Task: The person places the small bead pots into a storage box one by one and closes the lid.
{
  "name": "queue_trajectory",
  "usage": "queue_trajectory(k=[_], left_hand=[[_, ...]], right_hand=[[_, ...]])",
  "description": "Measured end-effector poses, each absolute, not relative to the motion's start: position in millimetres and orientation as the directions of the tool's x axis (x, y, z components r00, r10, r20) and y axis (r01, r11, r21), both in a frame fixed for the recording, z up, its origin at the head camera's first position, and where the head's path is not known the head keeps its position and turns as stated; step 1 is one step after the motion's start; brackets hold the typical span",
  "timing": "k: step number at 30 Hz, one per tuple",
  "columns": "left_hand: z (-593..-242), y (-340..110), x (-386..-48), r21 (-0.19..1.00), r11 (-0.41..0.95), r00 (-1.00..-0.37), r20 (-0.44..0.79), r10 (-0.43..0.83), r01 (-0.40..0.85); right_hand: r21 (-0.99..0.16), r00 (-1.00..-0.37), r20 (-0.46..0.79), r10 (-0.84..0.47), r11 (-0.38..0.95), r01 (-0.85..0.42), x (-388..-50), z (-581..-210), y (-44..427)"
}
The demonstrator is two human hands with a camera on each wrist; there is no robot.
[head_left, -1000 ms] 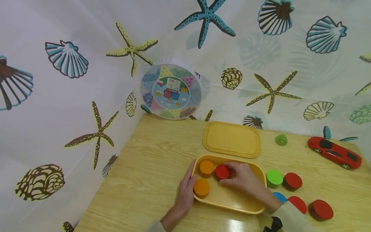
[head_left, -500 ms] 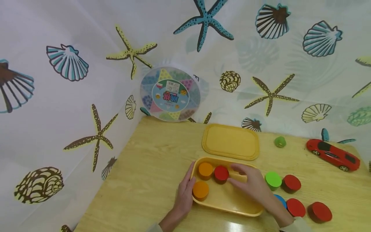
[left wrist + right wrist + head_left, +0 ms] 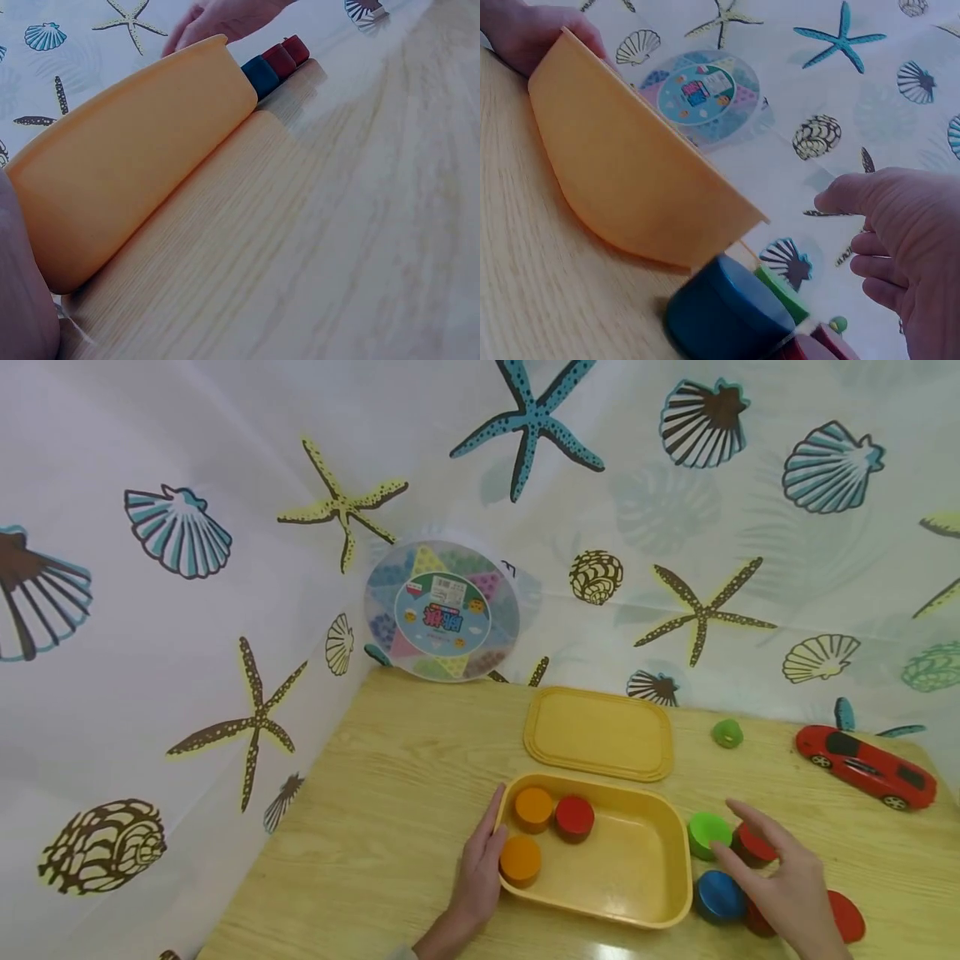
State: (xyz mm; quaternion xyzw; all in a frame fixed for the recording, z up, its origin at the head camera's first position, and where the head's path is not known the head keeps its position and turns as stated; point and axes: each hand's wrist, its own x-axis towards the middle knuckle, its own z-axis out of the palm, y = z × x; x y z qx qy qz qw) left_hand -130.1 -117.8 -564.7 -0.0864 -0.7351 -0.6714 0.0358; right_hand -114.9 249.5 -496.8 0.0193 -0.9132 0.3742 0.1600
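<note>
A yellow plastic box (image 3: 600, 906) stands on the table, with two orange round blocks (image 3: 533, 810) and a red round block (image 3: 574, 819) in its left part. My left hand (image 3: 477, 872) holds the box by its left end. In the head view my right hand (image 3: 791, 881) hovers to the right of the box, thumb and forefinger spread, nothing between them. Below and around it are a green round block (image 3: 709, 835), a blue one (image 3: 720, 897) and several red ones, partly covered by the hand. The right wrist view shows the blue block (image 3: 727, 311) close up.
Behind the box lies a flat yellow tray-like piece (image 3: 600, 732). A small green figure (image 3: 727, 733) and a red toy car (image 3: 865, 767) are at the back right. A round board-game package (image 3: 442, 612) leans on the patterned cloth (image 3: 465, 460).
My right hand has let go of the red block inside the box and moved right, over the blocks on the table. The left hand stays at the box's left end.
</note>
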Motion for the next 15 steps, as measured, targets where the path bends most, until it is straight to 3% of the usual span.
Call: queue_trajectory(k=[8,15], left_hand=[[-565.0,-117.7,-127.2,0.983,0.083,-0.985,0.158,0.075,0.164],[-565.6,-117.0,-128.9,0.985,0.061,-0.984,0.155,0.089,0.160]], right_hand=[[-0.718,-0.920,0.206,0.332,0.690,0.089,-91.0,-510.0,288.7],[-0.730,-0.869,-0.011,0.495,0.590,0.345,-80.2,-519.9,321.9]])
